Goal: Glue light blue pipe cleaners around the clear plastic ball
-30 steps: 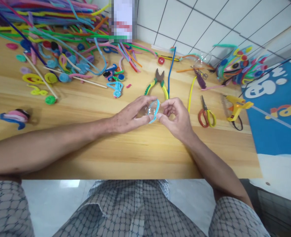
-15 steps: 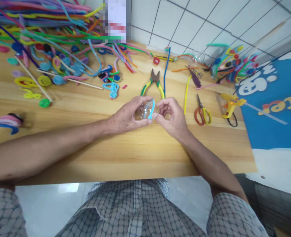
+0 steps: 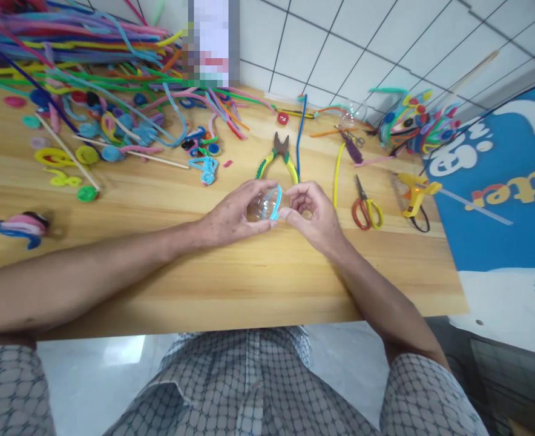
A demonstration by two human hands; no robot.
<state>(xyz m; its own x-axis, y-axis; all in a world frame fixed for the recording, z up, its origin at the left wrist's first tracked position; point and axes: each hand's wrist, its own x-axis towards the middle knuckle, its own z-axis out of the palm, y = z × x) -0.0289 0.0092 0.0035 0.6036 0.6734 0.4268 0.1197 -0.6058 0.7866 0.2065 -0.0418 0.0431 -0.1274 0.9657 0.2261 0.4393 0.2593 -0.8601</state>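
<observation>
Between the thumb and fingers of my left hand (image 3: 233, 212) is a clear plastic ball (image 3: 261, 207), held just above the wooden table. A light blue pipe cleaner (image 3: 276, 203) curves around the ball's right side. My right hand (image 3: 315, 215) has its fingers bent, with the thumb and fingertips pinching at the pipe cleaner against the ball; the exact contact is partly hidden. Right behind the hands lie green-and-yellow pliers (image 3: 280, 154), jaws pointing away. A dark blue pipe cleaner (image 3: 301, 136) and a yellow one (image 3: 339, 172) rest near my right hand.
Red-and-yellow scissors (image 3: 366, 206) and a yellow glue gun (image 3: 415, 194) lie to the right, before a blue printed sheet (image 3: 498, 230). Pipe cleaners (image 3: 104, 48) are heaped at the back left, near wooden sticks (image 3: 70, 154). A tiled wall (image 3: 322, 42) bounds the back.
The camera view has shifted slightly, so the tabletop things sit a little differently in the picture. Both hands keep nearly the same hold on the ball and pipe cleaner.
</observation>
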